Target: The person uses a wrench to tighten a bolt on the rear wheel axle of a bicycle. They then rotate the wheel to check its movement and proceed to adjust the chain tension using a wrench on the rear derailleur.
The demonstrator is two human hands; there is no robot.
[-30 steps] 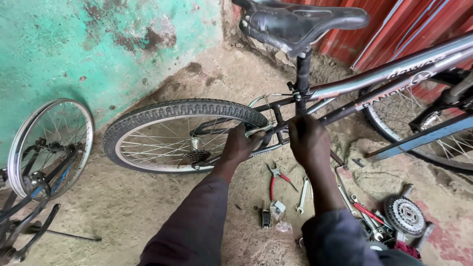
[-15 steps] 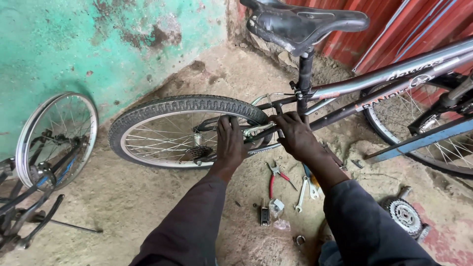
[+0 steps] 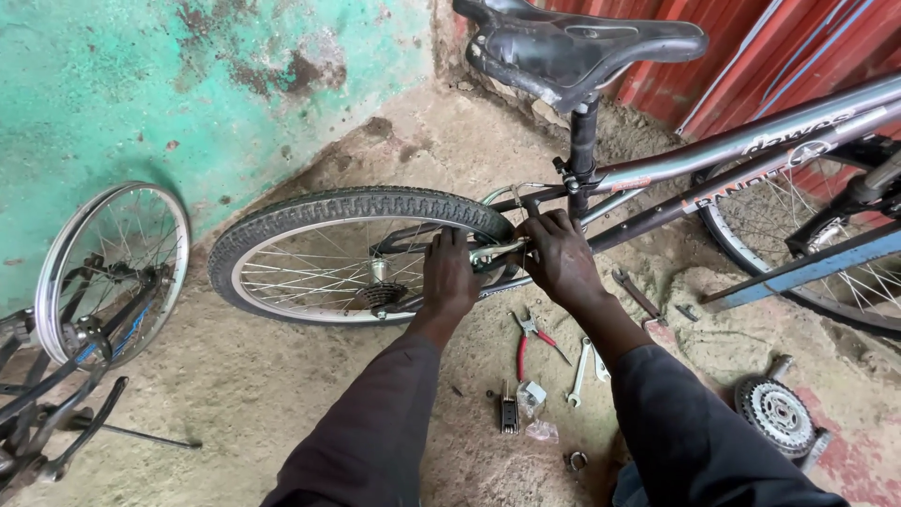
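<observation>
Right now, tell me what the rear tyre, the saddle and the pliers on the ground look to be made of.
Rear tyre: black rubber, matt, with a blocky moulded tread.
Saddle: black synthetic or leather-like cover, slightly glossy and scuffed; which one is unclear.
Pliers: bare grey metal jaws, with red handles that look plastic- or rubber-coated.

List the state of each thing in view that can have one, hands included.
Bicycle: upright.
Rear wheel: mounted in the frame, tyre on.
Saddle: fitted on its post.
Left hand: at the rear brake, against the tyre.
Right hand: fingers curled on the frame below the seat post.
Spare wheel: leaning by the wall, no tyre.
Pliers: on the ground, jaws shut.
Sprocket: lying loose on the ground.
</observation>
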